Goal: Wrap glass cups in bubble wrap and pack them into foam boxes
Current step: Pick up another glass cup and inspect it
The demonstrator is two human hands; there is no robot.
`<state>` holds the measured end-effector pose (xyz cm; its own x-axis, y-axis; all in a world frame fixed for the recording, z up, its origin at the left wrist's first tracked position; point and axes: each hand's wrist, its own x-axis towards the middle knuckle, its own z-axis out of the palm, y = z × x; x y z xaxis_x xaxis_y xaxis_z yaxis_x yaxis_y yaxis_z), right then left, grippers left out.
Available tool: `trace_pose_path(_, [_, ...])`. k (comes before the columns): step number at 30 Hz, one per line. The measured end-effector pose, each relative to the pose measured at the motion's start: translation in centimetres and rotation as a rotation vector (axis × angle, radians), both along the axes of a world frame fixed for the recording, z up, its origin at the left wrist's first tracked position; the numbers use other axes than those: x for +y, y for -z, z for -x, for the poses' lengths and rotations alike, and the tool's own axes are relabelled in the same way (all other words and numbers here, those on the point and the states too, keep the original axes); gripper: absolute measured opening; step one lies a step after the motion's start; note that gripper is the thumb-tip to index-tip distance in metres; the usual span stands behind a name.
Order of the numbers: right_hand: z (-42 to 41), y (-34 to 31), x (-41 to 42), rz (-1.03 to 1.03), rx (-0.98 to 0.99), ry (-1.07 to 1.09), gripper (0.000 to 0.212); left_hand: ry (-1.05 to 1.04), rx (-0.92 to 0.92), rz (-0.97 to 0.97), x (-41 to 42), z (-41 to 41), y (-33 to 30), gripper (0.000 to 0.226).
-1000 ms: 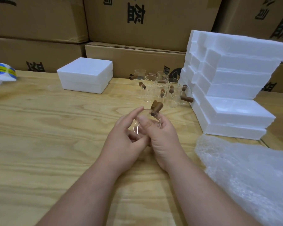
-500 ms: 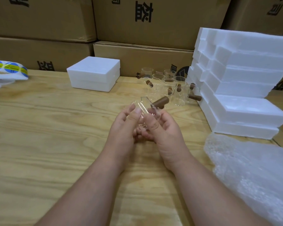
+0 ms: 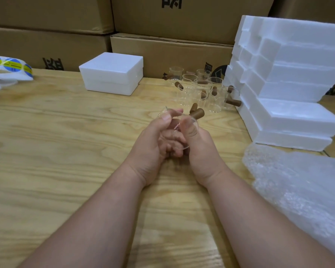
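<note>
Head view: both hands meet over the tabletop [image 3: 46, 144] at centre, cradling one glass cup [image 3: 177, 123] tipped on its side, brown handle [image 3: 197, 113] pointing toward 1 o'clock; left hand [image 3: 153, 140] curled round the near wall, thumb on top by the rim; right hand [image 3: 198, 146] curled under and beside, thumb pressed flat on the glass; each grip closed about the cup, probably for turning it and checking it before wrapping; not yet any wrap around it.

Held clear of the wood, apparently, though contact beneath cannot be told.

At 12 to 1 o'clock beyond the hands, a cluster of more glass cups [image 3: 199, 89], upright, packed close together, handles jutting all ways; likely parked there as stock within reach.

At 3 to 5 o'clock, bubble wrap [image 3: 302, 194] lying loose, near the right forearm; handy for a short sideways reach.

At 2 o'clock, stacked foam boxes [image 3: 290, 89], stepped, touching the cup cluster's right side; tight there.

At 11 o'clock, a closed foam box [image 3: 112, 72], well apart; at 10 o'clock, a roll of stickers [image 3: 10, 67] by the left edge.

Widest bare wood toward 9 and 7 o'clock; best room for spreading wrap, by this reckoning.
</note>
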<state>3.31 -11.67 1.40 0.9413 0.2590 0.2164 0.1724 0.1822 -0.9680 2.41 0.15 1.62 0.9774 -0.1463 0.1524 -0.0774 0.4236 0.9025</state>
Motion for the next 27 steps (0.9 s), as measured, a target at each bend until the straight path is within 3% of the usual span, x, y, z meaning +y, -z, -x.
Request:
trace_pose_path(2, [-0.2, -0.1, 0.1, -0.003, 0.057, 0.005, 0.098, 0.005, 0.010, 0.015, 0.0, 0.1, -0.3, 0.039])
trace_pose_path(7, [-0.6, 0.0, 0.0, 0.001, 0.098, -0.038, 0.065, -0.025, 0.043, 0.030, 0.3, 0.2, -0.5, 0.048])
trace_pose_path(12, [-0.7, 0.2, -0.1, -0.028, 0.090, -0.062, 0.083, -0.074, 0.141, 0.106, 0.6, -0.1, -0.2, 0.052])
trace_pose_path(17, [-0.4, 0.1, -0.4, 0.012, 0.055, -0.101, 0.029, -0.077, 0.200, 0.250, 0.7, -0.4, -0.1, 0.061])
trace_pose_path(22, [-0.2, -0.1, -0.3, 0.033, 0.057, -0.099, 0.048, -0.084, 0.196, 0.217, 0.4, -0.5, 0.0, 0.064])
trace_pose_path(25, [0.0, -0.2, -0.2, 0.043, 0.045, -0.080, 0.054, -0.105, 0.188, 0.090, -0.1, -0.6, -0.1, 0.062])
trace_pose_path(27, [0.0, -0.2, -0.1, -0.008, 0.049, -0.093, 0.072, -0.105, 0.159, -0.007, -0.4, -0.5, -0.1, 0.060])
